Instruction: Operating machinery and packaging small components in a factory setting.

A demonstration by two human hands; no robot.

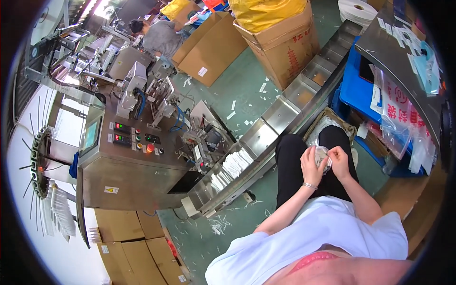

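Observation:
Above my lap, both hands meet at a small whitish, see-through bundle (321,152) that looks like a plastic bag; its contents are too small to make out. My left hand (310,166) has its fingers closed on the bundle's left side. On the right side, the bent fingers of my right hand (339,162) pinch its edge. Just beyond my knees stands an open carton (351,129) lined with clear plastic, partly hidden by my legs. White slim packets (237,163) lie piled in the metal trays of the conveyor (262,136) to my left.
A steel machine (128,166) with buttons and a screen stands at left. Large cartons (285,52) stand beyond the conveyor, near another person (161,38). At right are a blue bin (354,85), printed plastic bags (396,107) and a dark tabletop (403,57). Paper scraps litter the green floor.

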